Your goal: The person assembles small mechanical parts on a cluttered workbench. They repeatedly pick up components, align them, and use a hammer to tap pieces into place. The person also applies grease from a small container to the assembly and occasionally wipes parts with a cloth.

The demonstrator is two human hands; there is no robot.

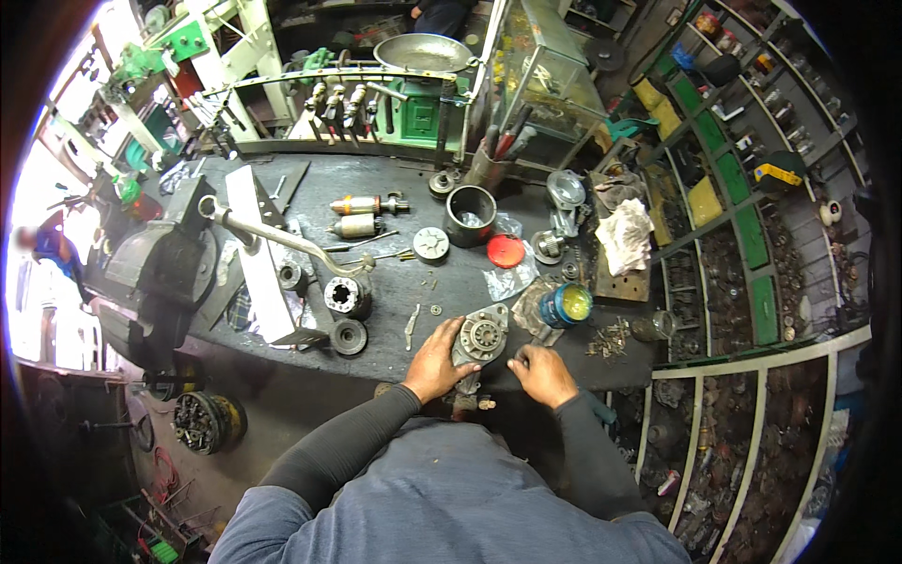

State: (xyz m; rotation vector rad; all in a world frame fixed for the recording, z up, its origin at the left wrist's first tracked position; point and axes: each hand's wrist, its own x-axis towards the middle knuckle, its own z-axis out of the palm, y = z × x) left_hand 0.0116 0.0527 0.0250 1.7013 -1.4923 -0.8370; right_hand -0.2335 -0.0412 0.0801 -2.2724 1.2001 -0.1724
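Observation:
At the bench's near edge my left hand (436, 363) is closed around the side of a grey metal gear housing (482, 338), whose round geared face points up. Just right of the housing is my right hand (547, 376), its fingers curled together in a pinch; whatever they hold, if anything, is too small to make out. An open jar of yellow grease (567, 305) stands on a rag beyond the right hand. Left of the housing lie a small metal lever (412, 327) and a small ring (435, 310).
A red lid (505, 251), a black cylinder (470, 215) and motor armatures (355, 226) lie farther back. Loose screws (609, 340) are scattered at right. A bench vise (155, 254) and a long-handled wrench (282, 237) occupy the left. Parts shelves (742, 235) flank the right.

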